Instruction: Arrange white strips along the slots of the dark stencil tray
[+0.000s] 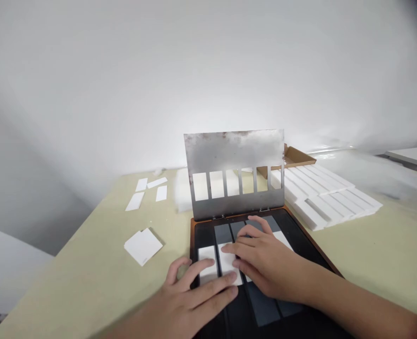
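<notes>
A black slotted jig [309,245] with an orange-brown edge lies in front of me. Its metal plate [229,150], pierced by a row of rectangular windows, stands raised on hinges at the back. White cards lie side by side across the jig's middle, among them a left card [205,253] and the card beside it [226,266]. My left hand [201,294] has its fingers stretched over these two cards, fingertips resting on them. From the right, my right hand [265,256] reaches in with fingers spread, its index fingertip on the second card. It partly hides the cards further right.
Loose white cards [135,201] and a small card stack [143,246] lie on the yellowish table [88,278] at left. Rows of white card stacks [330,200] sit at right, before a brown cardboard box [298,156]. Clear plastic sheeting [381,179] spreads beyond, near the wall.
</notes>
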`<state>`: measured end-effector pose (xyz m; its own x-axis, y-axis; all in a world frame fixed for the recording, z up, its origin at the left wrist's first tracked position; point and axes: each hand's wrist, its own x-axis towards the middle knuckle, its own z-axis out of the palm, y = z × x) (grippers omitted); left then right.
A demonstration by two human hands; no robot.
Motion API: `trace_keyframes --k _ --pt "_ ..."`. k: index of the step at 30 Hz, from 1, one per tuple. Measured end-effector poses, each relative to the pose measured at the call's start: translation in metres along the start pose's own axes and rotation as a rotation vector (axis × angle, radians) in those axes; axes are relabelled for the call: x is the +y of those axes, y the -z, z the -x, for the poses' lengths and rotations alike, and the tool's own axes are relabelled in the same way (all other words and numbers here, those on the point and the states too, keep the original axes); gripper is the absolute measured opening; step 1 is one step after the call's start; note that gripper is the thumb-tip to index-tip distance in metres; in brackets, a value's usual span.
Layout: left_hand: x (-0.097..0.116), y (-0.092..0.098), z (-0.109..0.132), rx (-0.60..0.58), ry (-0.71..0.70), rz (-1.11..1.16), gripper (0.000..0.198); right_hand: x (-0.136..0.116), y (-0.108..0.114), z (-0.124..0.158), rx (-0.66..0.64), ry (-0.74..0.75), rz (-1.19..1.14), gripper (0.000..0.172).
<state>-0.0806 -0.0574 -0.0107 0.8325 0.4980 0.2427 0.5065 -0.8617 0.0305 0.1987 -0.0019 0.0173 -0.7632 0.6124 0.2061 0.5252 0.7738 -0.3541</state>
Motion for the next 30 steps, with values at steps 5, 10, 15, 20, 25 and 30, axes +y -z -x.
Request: trace_keyframes --k 5,10,15,20,25,30 --pt "-0.002 0.034 -0.013 -0.100 -0.008 0.018 0.068 -0.002 0.007 0.001 -0.065 0.014 -0.039 0.042" --pt "0.001 0.035 -0.013 -0.071 0.028 -0.026 0.060 0.000 0.003 0.001 -0.086 0.012 -0.025 0.055" --pt "-0.007 0.031 -0.004 -0.041 0.038 -0.016 0.059 0.002 -0.005 -0.002 -0.036 -0.020 0.035 0.041" --pt "-0.001 0.044 -0.011 -0.096 -0.149 0.026 0.047 0.003 -0.010 -0.005 0.014 -0.036 0.022 0.027" --pt "0.006 0.051 -0.021 -0.143 -0.098 0.025 0.066 0.006 -0.014 -0.006 0.062 -0.036 0.011 0.018" --pt "0.004 0.047 -0.018 -0.190 -0.039 0.061 0.079 0.001 -0.006 -0.006 0.040 -0.048 -0.047 0.022"
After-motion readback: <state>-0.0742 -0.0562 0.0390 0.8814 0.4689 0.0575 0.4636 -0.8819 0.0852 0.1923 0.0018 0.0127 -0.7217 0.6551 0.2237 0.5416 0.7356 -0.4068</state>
